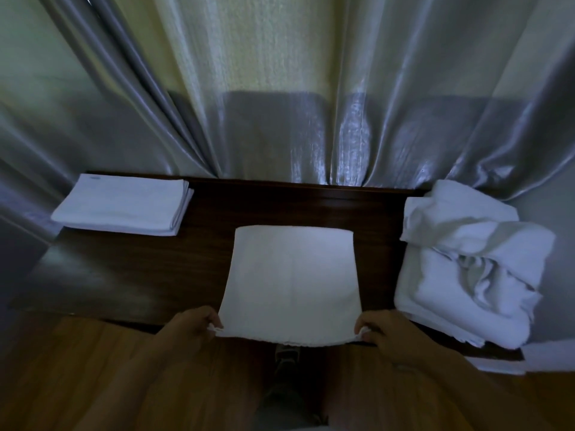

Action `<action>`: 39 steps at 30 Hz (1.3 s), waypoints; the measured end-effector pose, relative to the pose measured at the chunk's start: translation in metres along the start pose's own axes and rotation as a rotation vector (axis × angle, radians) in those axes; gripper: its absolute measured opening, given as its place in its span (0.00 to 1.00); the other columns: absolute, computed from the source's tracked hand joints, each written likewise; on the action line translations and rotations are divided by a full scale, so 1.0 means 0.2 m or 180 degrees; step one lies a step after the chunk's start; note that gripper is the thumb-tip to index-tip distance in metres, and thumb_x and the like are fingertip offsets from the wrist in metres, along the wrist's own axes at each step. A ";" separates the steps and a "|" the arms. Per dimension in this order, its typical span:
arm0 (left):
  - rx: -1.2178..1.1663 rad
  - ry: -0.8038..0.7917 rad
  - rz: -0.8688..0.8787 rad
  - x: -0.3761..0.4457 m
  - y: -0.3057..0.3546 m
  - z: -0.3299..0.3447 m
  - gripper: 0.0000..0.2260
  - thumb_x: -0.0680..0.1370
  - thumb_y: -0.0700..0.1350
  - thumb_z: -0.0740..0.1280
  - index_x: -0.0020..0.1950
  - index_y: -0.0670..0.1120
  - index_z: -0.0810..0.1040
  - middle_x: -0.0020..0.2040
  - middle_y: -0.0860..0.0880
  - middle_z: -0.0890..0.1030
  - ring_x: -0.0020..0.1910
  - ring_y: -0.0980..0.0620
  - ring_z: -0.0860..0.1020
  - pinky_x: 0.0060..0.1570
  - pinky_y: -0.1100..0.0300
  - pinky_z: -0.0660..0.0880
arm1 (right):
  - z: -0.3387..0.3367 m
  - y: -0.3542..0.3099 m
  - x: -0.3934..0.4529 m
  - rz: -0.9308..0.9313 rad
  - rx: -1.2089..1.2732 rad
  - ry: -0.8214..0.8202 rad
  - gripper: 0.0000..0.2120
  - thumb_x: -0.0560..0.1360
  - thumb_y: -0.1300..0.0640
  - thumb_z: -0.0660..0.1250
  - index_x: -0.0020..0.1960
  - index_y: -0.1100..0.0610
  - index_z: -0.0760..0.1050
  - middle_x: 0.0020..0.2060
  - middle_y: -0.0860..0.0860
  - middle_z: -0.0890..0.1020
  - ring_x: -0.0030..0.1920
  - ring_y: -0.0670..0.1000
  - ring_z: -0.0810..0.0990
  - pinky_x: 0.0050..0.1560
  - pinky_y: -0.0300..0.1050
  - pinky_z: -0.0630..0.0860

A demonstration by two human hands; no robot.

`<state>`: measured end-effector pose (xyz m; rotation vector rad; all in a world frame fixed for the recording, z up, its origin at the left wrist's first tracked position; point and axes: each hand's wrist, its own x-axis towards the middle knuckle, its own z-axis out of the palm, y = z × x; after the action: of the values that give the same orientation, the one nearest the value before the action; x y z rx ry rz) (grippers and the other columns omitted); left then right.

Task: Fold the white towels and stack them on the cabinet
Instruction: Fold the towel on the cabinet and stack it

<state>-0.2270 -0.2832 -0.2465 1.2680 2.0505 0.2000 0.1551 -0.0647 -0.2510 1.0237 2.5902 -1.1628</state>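
Hands: left hand and right hand each pinch a near corner of the towel, flat mid-tabletop. Advice: carry both corners evenly to the far edge, align, then smooth

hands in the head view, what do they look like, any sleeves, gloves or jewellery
Both are bare: the left hand and right hand show no gloves, and the forearms running down to the frame's lower edge carry no sleeves. No rings, watch or markings are discernible in the dim light.
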 end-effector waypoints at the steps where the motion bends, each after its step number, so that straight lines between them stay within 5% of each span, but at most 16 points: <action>1: 0.0021 -0.0059 0.0001 0.01 0.01 -0.03 0.12 0.79 0.39 0.69 0.48 0.58 0.75 0.56 0.54 0.80 0.56 0.56 0.78 0.54 0.63 0.77 | -0.01 0.00 0.01 0.0044 0.0014 -0.0030 0.07 0.80 0.61 0.67 0.50 0.53 0.83 0.43 0.43 0.83 0.46 0.36 0.79 0.45 0.28 0.72; 5: -0.0259 -0.0072 -0.0070 0.05 0.04 -0.16 0.08 0.80 0.43 0.69 0.49 0.57 0.77 0.53 0.54 0.81 0.52 0.56 0.80 0.46 0.67 0.76 | -0.11 -0.02 0.06 0.0123 0.0094 0.0057 0.07 0.79 0.58 0.69 0.50 0.46 0.82 0.43 0.36 0.81 0.47 0.33 0.78 0.45 0.24 0.71; 11: -0.1619 0.0086 -0.0130 0.19 0.08 -0.36 0.06 0.78 0.39 0.71 0.53 0.48 0.81 0.52 0.48 0.83 0.52 0.51 0.82 0.52 0.54 0.81 | -0.35 -0.07 0.20 0.0212 0.0404 0.0355 0.07 0.78 0.60 0.71 0.44 0.49 0.81 0.38 0.47 0.83 0.41 0.44 0.81 0.40 0.36 0.77; 14: -0.1981 0.0176 -0.0260 0.34 0.10 -0.37 0.12 0.79 0.39 0.69 0.62 0.48 0.78 0.58 0.48 0.80 0.56 0.50 0.80 0.55 0.52 0.79 | -0.37 -0.07 0.28 0.0346 0.0894 0.0538 0.06 0.78 0.61 0.70 0.45 0.53 0.82 0.39 0.51 0.84 0.39 0.47 0.82 0.40 0.41 0.79; 19: -0.2708 -0.0030 -0.0957 0.64 0.10 -0.36 0.25 0.77 0.39 0.68 0.72 0.49 0.68 0.60 0.46 0.76 0.55 0.44 0.79 0.45 0.53 0.78 | -0.29 -0.04 0.41 0.0770 0.1409 0.0670 0.04 0.80 0.59 0.68 0.50 0.53 0.82 0.46 0.50 0.85 0.47 0.48 0.83 0.45 0.42 0.77; 27: -0.2844 -0.0488 -0.1194 0.92 0.10 -0.37 0.29 0.66 0.44 0.69 0.67 0.51 0.72 0.61 0.41 0.79 0.55 0.39 0.82 0.48 0.46 0.82 | -0.27 0.00 0.55 0.0974 0.1462 0.0639 0.04 0.80 0.58 0.68 0.49 0.52 0.81 0.45 0.47 0.85 0.41 0.37 0.83 0.36 0.27 0.74; 30: -0.2925 -0.0469 -0.1131 0.95 0.09 -0.37 0.26 0.66 0.43 0.69 0.63 0.57 0.72 0.61 0.43 0.77 0.56 0.39 0.81 0.46 0.47 0.81 | -0.27 0.02 0.58 0.1005 0.1432 0.0650 0.05 0.80 0.59 0.68 0.49 0.51 0.81 0.44 0.47 0.85 0.40 0.35 0.82 0.36 0.26 0.73; 35: -0.3052 -0.0475 -0.1047 0.98 0.10 -0.35 0.35 0.65 0.43 0.68 0.71 0.62 0.68 0.62 0.49 0.76 0.59 0.42 0.78 0.44 0.48 0.80 | -0.25 0.05 0.60 0.1043 0.1395 0.0555 0.04 0.80 0.58 0.68 0.50 0.50 0.81 0.45 0.47 0.85 0.42 0.39 0.83 0.39 0.30 0.75; 39: -0.3039 0.0062 -0.1220 0.98 0.10 -0.30 0.29 0.71 0.41 0.70 0.70 0.56 0.68 0.59 0.51 0.76 0.55 0.46 0.77 0.42 0.52 0.76 | -0.24 0.05 0.60 0.1071 0.1374 0.0548 0.05 0.81 0.59 0.68 0.50 0.50 0.81 0.46 0.48 0.85 0.43 0.41 0.83 0.40 0.31 0.75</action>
<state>-0.3030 -0.0955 -0.2881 0.2841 1.7796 0.8781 0.0773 0.0392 -0.2679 1.6332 2.1944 -1.6320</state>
